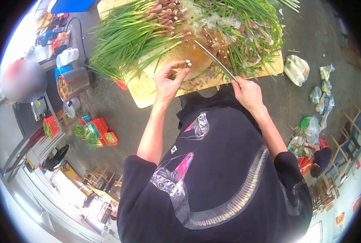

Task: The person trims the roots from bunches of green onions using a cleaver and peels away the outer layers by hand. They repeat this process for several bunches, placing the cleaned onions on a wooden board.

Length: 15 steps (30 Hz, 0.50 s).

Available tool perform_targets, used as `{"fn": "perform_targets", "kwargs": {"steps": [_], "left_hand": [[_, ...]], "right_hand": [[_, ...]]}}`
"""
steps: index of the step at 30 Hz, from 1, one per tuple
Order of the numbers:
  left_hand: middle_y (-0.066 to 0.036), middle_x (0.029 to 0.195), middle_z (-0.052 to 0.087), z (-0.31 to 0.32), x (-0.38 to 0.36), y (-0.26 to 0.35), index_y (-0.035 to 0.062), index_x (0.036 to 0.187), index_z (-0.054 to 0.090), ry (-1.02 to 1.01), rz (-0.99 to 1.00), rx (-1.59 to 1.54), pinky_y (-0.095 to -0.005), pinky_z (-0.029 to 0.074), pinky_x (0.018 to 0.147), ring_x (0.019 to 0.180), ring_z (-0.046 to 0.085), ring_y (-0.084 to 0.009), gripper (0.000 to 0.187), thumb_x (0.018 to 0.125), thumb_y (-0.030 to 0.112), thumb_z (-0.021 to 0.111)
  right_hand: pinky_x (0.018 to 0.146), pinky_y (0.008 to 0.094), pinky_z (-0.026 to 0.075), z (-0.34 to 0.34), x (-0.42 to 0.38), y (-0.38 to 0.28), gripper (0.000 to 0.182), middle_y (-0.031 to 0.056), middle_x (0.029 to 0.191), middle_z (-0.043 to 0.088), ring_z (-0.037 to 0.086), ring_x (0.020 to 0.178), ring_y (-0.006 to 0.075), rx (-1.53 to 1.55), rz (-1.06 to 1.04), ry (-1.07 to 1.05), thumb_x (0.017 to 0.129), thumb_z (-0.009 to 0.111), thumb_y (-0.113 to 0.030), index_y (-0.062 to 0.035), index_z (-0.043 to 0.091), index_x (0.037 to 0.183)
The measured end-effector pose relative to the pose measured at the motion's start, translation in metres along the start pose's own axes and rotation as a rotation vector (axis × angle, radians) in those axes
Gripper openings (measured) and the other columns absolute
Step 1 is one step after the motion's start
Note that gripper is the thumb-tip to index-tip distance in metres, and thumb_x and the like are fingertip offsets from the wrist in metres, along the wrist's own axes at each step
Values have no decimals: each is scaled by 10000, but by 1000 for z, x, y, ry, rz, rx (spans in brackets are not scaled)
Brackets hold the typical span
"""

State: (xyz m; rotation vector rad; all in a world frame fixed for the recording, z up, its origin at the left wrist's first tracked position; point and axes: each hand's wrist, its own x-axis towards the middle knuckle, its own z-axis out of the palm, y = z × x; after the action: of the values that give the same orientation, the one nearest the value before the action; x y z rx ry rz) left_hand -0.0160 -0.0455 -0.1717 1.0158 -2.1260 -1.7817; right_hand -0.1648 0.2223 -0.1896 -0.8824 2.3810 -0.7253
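My left hand (171,79) is closed in a pinch above the near part of the cutting board (144,90). At its fingertips shows a small white-tipped piece (188,63), perhaps a spring onion end; the rest is hidden by the fingers. My right hand (247,92) grips the handle of a knife (215,59), whose blade points away and to the left over the board. Beyond my left hand lies a pile of spring onions (134,38) with reddish bulbs turned right. Loose green trimmings and peelings (251,44) are heaped beyond the knife.
A metal pot (78,83) stands on the left, with red crates (101,126) of greens nearer on the floor. A white bag (296,70) lies right of the board. Plastic bags (313,129) and another person (321,161) are farther right.
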Motion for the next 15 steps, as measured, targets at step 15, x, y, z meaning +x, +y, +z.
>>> {"fn": "perform_targets", "kwargs": {"steps": [15], "left_hand": [[-173,1309,746,-103,201,42,54,1294,747,128,684,824,-413,546,1038,1184,708,-345,407,958,275,808]], "right_hand": [[674,540,577,13,-6,-1,252,244,762,718,730,746,444,-58,69,-8,1047,633,-244,-23,696,942]]}}
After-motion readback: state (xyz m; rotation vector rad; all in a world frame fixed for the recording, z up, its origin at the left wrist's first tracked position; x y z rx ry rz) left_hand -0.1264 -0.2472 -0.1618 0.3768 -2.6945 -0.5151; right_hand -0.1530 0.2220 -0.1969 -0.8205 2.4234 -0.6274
